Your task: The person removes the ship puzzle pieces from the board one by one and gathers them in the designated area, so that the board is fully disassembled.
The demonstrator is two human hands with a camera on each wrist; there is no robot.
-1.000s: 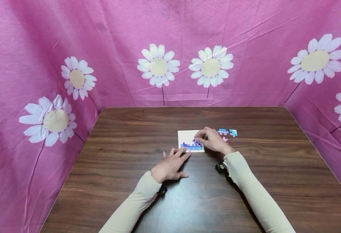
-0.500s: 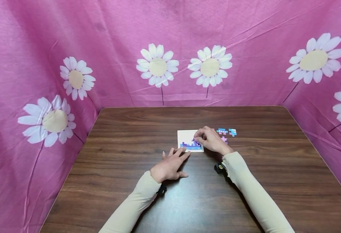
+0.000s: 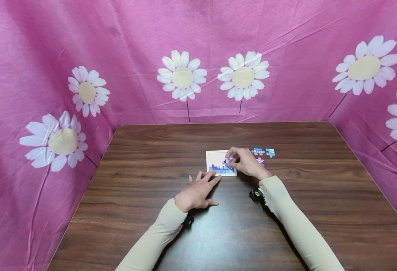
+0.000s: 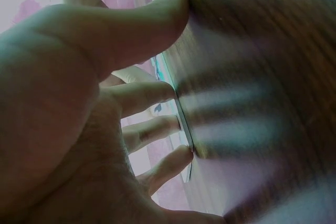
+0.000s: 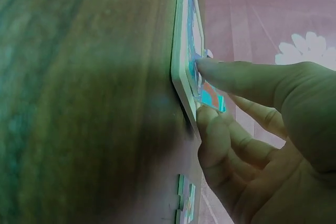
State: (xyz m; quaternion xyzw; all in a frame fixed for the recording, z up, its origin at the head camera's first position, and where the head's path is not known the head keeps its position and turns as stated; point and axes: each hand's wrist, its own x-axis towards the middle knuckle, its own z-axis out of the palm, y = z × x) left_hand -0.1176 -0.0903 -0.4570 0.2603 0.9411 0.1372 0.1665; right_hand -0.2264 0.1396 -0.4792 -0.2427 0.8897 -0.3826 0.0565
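Note:
A white puzzle tray point(image 3: 215, 156) lies flat on the table, with joined blue and purple jigsaw pieces point(image 3: 220, 169) along its near side. The right hand point(image 3: 247, 162) is over the tray's right part, thumb and fingers pinching a jigsaw piece point(image 5: 213, 98). In the right wrist view that piece is tilted up from the tray and shows turquoise and orange; the fingers cover part of it. Fingers spread, the left hand point(image 3: 195, 192) rests palm down on the table. Its fingertips point(image 4: 181, 153) touch the tray's near edge.
Right of the tray lie several loose jigsaw pieces, among them a blue one point(image 3: 257, 151), a blue and orange one point(image 3: 270, 152) and a pink one point(image 3: 260, 161). A pink flowered cloth point(image 3: 212, 109) hangs behind the brown wooden table point(image 3: 144, 169).
The right hand stays over the same part of the tray, its fingers shifting slightly and more of the pinched piece showing. The left hand keeps its place; the head view has shifted a little.

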